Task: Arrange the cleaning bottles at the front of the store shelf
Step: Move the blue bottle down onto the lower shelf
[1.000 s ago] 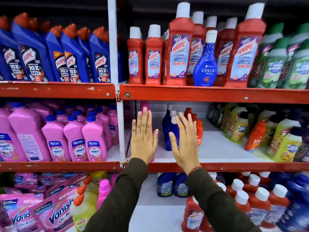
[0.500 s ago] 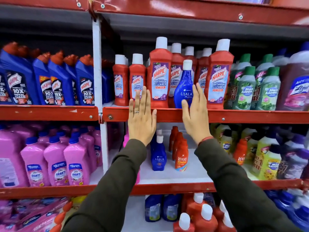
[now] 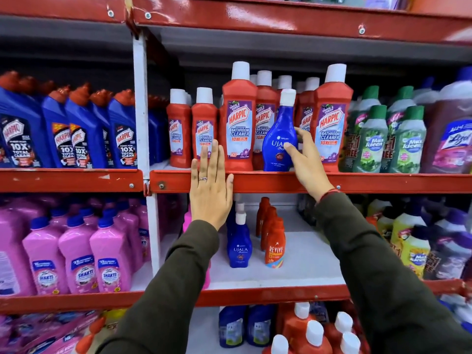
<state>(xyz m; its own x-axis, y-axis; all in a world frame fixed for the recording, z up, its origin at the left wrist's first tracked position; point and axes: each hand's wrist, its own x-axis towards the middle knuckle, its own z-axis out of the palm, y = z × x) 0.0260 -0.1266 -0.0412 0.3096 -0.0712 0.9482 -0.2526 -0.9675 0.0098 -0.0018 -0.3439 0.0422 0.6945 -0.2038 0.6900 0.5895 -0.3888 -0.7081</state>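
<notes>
A blue Ujala bottle (image 3: 277,134) with a white cap stands upright at the front edge of the upper red shelf (image 3: 370,182), among red Harpic bathroom cleaner bottles (image 3: 238,118). My right hand (image 3: 306,162) wraps it from the right, thumb on the label and fingers curled round its side. My left hand (image 3: 209,190) is held flat with fingers straight, in front of the shelf edge. Its fingertips overlap a small red Harpic bottle (image 3: 204,129) and it holds nothing.
On the shelf below stand another blue Ujala bottle (image 3: 240,246) and a row of orange Revive bottles (image 3: 275,246). Blue Harpic bottles (image 3: 76,131) fill the upper left bay, pink Shakti bottles (image 3: 76,259) the lower left, green Max Kleen bottles (image 3: 373,141) the right.
Both hands rose from the lower shelf to the upper one. My right hand has closed around the blue Ujala bottle, and my left hand stays flat at the shelf edge.
</notes>
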